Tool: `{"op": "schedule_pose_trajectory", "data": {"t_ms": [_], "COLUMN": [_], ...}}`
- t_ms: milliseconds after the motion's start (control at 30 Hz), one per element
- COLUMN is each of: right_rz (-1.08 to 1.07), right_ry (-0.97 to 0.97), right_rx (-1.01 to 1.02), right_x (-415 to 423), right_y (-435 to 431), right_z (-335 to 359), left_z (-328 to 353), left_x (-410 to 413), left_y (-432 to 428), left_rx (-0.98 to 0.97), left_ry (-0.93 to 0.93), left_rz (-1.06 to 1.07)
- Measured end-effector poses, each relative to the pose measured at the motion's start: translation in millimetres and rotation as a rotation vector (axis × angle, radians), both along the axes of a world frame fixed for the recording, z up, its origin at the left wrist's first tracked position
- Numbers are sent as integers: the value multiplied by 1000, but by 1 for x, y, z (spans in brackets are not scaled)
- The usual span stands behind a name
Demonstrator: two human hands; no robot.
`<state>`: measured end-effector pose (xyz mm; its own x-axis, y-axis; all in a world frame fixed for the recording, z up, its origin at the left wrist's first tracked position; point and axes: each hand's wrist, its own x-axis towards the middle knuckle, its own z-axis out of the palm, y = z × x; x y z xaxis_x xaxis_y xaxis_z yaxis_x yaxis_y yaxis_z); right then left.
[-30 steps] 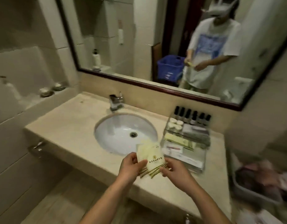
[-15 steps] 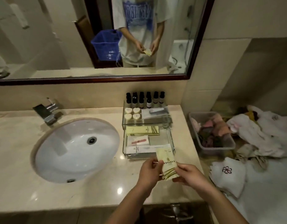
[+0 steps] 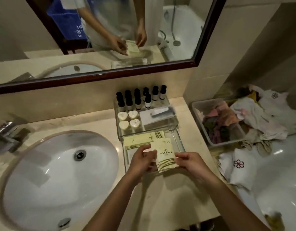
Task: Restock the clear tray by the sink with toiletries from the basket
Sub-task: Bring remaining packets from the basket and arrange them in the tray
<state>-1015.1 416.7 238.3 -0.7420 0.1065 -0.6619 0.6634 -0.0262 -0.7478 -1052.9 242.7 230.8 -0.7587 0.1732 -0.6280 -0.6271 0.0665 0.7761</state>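
pale yellow paper sachets with green stripes [image 3: 165, 155] were held as a small fanned stack over the front compartment of the clear two-level acrylic tray [image 3: 181, 142], which was set on the beige stone counter [image 3: 160, 197] just beside the white oval sink [image 3: 49, 172]. the stack's left edge was gripped by the curled fingers of the left hand [image 3: 142, 161], and its lower right corner was pinched between thumb and fingertips of the right hand [image 3: 192, 164]; neither hand was open.

the sachets were judged thin and slippery. if one were peeled off under a loose pinch, the rest could be let slip onto the counter or towards the basin (whether it was wet could not be told). a long yellow striped packet [image 3: 140, 139] was already laid in the front compartment, so a new sachet could be left askew on it or propped on the front rim and tipped out. the small dark-capped bottles [image 3: 137, 99] on the raised rear level could be knocked over by a reach carried too far back. the blue plastic basket [image 3: 67, 22] was seen only in the mirror.
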Motion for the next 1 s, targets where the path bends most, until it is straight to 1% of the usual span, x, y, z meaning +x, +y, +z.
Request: {"op": "schedule_pose_trajectory", "data": {"t_ms": [167, 267, 333, 400, 467, 600, 667, 733, 767, 800, 833, 933, 1000], "right_rz": [-26, -50, -22, 57, 114, 13, -9, 75, 96, 84, 42, -57, -62], "right_ry": [-87, -149, -181, -228, -252, -224, -194, -190, -199, -215, -233, -241, -225], "right_rx": [27, 33, 50, 95, 106, 144, 88, 18, 19, 50, 94, 234, 301], "right_x": [-11, -19, -23, -25, -31, -51, -61, -70, -73, -77, -79, -82, -81], "right_y": [20, 25, 25, 23, 25, 42, 53, 60, 61, 61, 60, 53, 47], "right_z": [-14, -26, -35, -40, -42, -47, -47, -44, -44, -46, -50, -64, -70], "left_z": [-24, -35, -39, -42, -43, -40, -37, -37, -39, -42, -45, -57, -63], "left_x": [-16, -20, -24, -31, -44, -75, -91, -104, -108, -110, -109, -99, -88], "left_y": [23, 37, 45, 51, 53, 55, 59, 64, 65, 64, 63, 52, 42], "left_rx": [-75, -111, -148, -161, -159, -205, -212, -211, -224, -247, -278, -419, -526], "left_ry": [-83, -74, -51, -36, -20, 68, 104, 113, 129, 154, 178, 281, 347], "left_rz": [-141, -133, -135, -178, -273, -572, -732, -852, -869, -846, -778, -523, -476]}}
